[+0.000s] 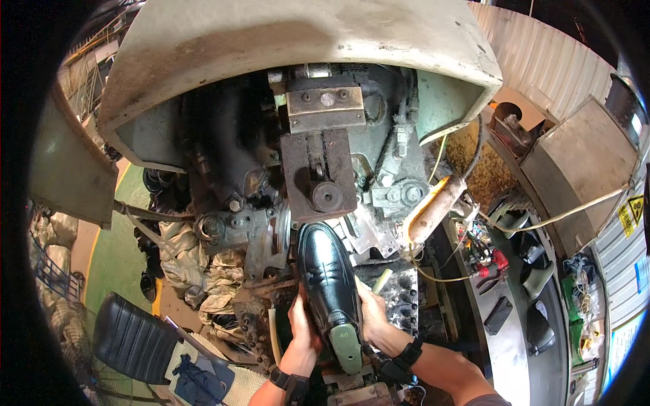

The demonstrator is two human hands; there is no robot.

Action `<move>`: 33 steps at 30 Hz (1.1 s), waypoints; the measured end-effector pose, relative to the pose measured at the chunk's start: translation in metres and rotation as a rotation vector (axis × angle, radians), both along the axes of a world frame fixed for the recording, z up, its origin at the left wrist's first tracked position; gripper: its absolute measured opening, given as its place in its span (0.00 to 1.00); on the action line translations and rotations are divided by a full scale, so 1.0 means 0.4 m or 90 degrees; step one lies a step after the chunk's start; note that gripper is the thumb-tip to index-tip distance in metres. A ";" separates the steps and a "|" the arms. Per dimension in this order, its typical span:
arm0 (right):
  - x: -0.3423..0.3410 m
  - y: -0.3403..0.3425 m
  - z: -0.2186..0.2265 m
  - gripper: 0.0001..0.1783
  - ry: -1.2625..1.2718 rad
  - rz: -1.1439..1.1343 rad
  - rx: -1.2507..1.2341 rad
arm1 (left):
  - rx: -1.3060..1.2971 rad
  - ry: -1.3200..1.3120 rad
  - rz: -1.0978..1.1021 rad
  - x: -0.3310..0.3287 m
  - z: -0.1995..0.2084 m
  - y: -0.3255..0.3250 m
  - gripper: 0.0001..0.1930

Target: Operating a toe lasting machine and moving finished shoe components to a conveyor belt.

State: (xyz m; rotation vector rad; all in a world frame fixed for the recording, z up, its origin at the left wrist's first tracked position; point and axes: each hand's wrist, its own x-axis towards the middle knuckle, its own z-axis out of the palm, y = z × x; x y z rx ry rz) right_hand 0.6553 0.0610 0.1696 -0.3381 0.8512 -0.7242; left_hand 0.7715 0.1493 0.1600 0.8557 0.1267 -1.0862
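Observation:
A glossy black shoe upper [321, 260] on a green shoe last [348, 346] sits in the middle, its toe pointing away from me under the machine's press block [319, 169]. My left hand [302, 326] grips the shoe's left side near the heel. Along its right side, my right hand [372, 312] holds it with the fingers partly hidden behind the shoe. The toe lies just below the round knob of the block; whether they touch I cannot tell. Metal clamp plates [274, 243] flank the toe.
A pale curved hood [305, 30] arches over the machine. To the right hangs a lit work lamp [437, 210] with a cable, beside a bench holding a phone [498, 315], red-handled tool and several black shoe parts [539, 328]. A black chair [132, 337] and crumpled sacks [183, 250] are at left.

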 end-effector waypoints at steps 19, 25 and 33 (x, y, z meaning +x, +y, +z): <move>-0.505 -0.050 -0.053 0.21 0.226 0.002 -0.205 | 0.390 -0.843 0.172 0.303 -0.453 0.435 0.32; -0.662 -0.030 -0.158 0.16 0.220 -0.153 -0.114 | 0.243 -0.975 -0.009 0.275 -0.560 0.382 0.33; -0.648 -0.012 -0.121 0.16 0.344 -0.089 -0.218 | 0.302 -0.851 0.283 0.292 -0.316 0.418 0.25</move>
